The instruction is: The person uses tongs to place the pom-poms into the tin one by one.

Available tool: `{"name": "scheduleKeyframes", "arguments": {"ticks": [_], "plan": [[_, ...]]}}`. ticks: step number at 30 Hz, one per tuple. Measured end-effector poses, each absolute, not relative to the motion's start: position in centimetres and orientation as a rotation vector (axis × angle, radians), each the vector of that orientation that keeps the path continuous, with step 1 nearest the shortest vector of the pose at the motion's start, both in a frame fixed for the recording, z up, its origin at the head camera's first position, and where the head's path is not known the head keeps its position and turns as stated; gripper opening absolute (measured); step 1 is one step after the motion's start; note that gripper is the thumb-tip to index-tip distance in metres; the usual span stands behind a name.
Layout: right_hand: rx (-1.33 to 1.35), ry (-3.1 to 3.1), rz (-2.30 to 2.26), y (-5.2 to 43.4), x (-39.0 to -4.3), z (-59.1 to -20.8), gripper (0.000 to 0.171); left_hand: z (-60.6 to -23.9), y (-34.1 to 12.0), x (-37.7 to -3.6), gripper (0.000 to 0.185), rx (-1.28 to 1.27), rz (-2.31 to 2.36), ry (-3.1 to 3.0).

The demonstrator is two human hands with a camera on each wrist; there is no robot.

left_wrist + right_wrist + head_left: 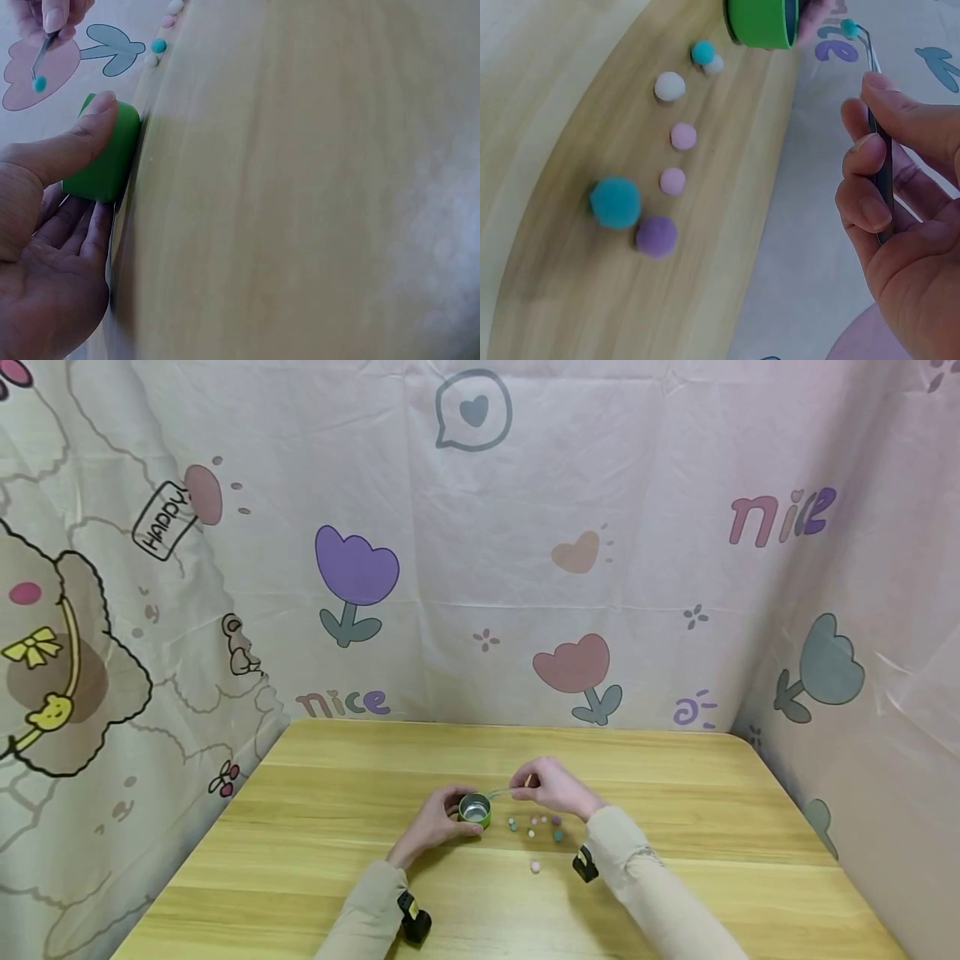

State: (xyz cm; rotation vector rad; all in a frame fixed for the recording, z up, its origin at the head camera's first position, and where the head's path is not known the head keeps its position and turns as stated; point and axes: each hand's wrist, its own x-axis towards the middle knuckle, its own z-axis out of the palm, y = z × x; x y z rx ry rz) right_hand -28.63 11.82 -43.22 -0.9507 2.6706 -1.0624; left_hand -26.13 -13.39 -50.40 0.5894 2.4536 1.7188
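Note:
My left hand (437, 820) grips a small round green tin (111, 159) on the table, thumb on one side and fingers round the other. The tin's open top faces up, and its silvery inside shows in the head view. My right hand (553, 787) pinches bent-tip tweezers (883, 176) between thumb and fingers. At the tips of the tweezers is a small teal pom-pom (850, 28), above the table and close to the tin's rim. Just right of the tin lie several loose pom-poms, among them a large teal one (616, 202) and a purple one (657, 236).
A pale pink pom-pom (535, 867) lies apart from the others, nearer the front. The wooden table (337, 777) reaches back to a printed cloth (480, 568) that hangs behind it and along both sides.

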Motion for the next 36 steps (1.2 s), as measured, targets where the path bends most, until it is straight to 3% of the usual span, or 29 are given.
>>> {"name": "scheduleKeyframes", "arguments": {"ticks": [36], "plan": [[-0.924,2.678,-1.067,11.3,-28.8,-44.1,0.011,-50.3,-13.4,-26.0,0.060,0.593,1.716,2.457]]}}
